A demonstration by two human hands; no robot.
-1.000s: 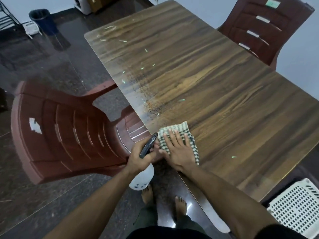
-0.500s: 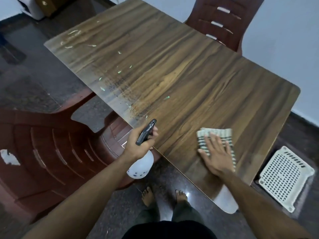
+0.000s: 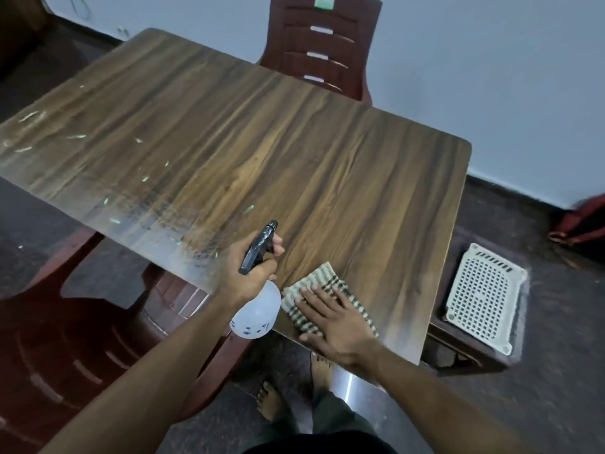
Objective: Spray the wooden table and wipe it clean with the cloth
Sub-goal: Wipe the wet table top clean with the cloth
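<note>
At the near table (image 3: 294, 152) edge: right hand (image 3: 337, 326), fingers flat, presses checked cloth (image 3: 319, 280). Left hand (image 3: 248, 273) grips spray bottle (image 3: 257, 314), beside the cloth.

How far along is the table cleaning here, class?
Done: the right half of the table looks clean. In hand: the right hand presses the cloth flat near the front edge; the left hand grips the spray bottle. Left: pale flecks and haze on the left half.

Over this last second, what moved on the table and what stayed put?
The right hand, flat on the checked cloth, swept it right along the table's near edge, then back beside the spray bottle. The left hand kept gripping the bottle; the pale flecks remain.
</note>
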